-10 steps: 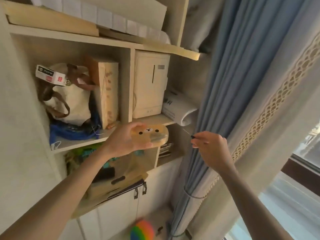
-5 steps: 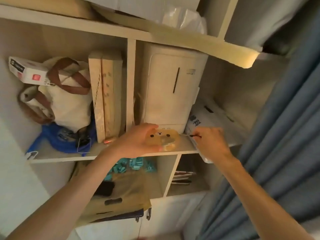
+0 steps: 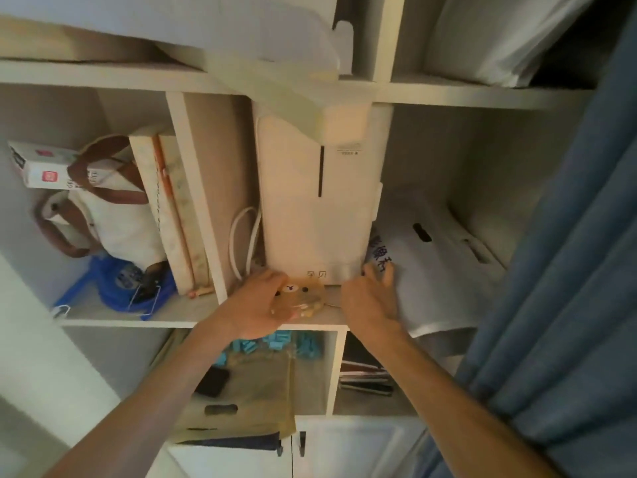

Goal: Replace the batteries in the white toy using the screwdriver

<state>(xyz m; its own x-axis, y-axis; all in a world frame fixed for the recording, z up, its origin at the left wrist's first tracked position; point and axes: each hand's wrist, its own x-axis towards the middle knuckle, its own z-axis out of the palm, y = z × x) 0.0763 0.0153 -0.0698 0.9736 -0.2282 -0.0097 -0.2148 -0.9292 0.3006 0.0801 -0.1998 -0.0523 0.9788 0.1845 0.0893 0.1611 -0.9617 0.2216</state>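
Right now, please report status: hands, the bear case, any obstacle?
Left hand grips bear case at shelf edge. Right hand shut, contents hidden. White appliance directly behind; white bag touching right hand.

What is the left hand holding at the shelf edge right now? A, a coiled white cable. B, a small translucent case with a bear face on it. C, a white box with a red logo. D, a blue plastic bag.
B: the left hand grips the bear-face case at the front of the shelf, just in front of the white appliance.
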